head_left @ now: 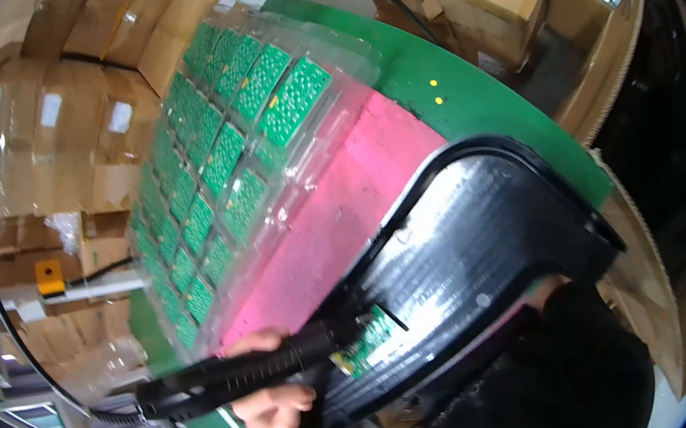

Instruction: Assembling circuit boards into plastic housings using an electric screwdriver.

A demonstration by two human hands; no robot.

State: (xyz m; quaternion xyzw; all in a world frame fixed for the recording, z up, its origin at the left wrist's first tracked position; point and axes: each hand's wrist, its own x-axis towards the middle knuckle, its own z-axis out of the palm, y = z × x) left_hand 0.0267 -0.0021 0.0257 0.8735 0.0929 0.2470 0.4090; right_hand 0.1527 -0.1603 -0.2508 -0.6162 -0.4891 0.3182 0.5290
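Note:
My left hand [277,400] is closed around a black electric screwdriver [235,380], with a coiled cord at its rear end. Its front end reaches over a small green circuit board [371,344], which lies in a glossy black plastic housing [449,226] with a curved, raised rim. Whether the tip touches a screw cannot be made out. My right hand [549,289] is at the housing's near edge; only a bit of skin shows past the black sleeve, and its fingers are hidden.
Clear plastic trays with rows of green circuit boards [294,103] lie on the green table [484,100], beside a pink mat [317,217]. At the right stands an open carton [670,292] with dark parts inside. Stacked cardboard boxes [30,142] fill the far left.

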